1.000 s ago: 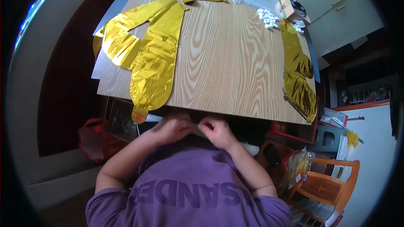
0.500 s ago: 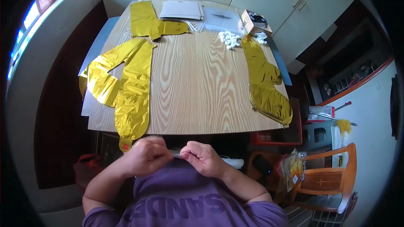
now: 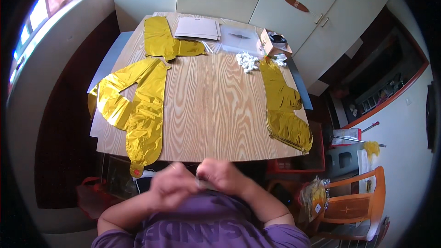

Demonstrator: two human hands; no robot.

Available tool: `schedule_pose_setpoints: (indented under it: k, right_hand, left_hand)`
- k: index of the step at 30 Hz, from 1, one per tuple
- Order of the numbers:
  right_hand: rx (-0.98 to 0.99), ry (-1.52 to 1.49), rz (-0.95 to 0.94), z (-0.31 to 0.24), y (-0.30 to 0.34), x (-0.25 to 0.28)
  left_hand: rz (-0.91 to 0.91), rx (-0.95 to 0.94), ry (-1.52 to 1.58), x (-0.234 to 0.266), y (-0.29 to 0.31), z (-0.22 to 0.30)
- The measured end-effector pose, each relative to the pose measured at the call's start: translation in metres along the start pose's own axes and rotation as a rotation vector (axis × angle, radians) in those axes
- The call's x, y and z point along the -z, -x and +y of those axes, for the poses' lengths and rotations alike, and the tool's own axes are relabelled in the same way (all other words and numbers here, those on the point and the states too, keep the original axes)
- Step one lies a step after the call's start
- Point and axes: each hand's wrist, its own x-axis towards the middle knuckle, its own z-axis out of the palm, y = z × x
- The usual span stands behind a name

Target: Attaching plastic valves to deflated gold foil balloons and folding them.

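Note:
Over my lap, just below the table's near edge, my left hand is blurred by motion, its fingers curled in. Beside it my right hand is closed, thumb and fingers pressed together. A small, thin, pale strip shows between the two hands, too smeared to name. Closest to my left hand, a flat gold foil balloon lies with its tab hanging past the table edge. Another flat gold foil balloon lies behind it. On the right is a third gold foil balloon, folded or crumpled flat.
The wood-grain table also bears pale sheets, a clear plastic sleeve, white sticks, a pile of small white pieces and an open box. A wooden chair with a plastic package stands at my right.
My view has tilted up, so the table sits lower in it. Both hands are still together at the lap; the left has moved and blurred. The balloons lie as before.

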Motion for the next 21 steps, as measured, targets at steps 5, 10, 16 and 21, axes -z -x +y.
schedule_pose_setpoints:
  k: [5, 10, 16, 21]
  right_hand:
    - [0.075, -0.061, -0.024, -0.030, 0.002, 0.013]
    - [-0.036, -0.015, -0.048, -0.011, 0.003, -0.008]
    - [-0.022, 0.128, 0.103, -0.015, -0.021, 0.031]
    - [0.092, -0.148, -0.150, -0.024, -0.004, -0.003]
  left_hand:
    - [-0.070, -0.166, -0.510, 0.007, 0.004, -0.018]
    - [0.160, -0.091, -0.580, 0.017, -0.025, -0.005]
    - [-0.309, -0.213, -0.302, -0.002, -0.013, -0.005]
    - [0.024, -0.174, -0.673, 0.032, -0.027, -0.018]
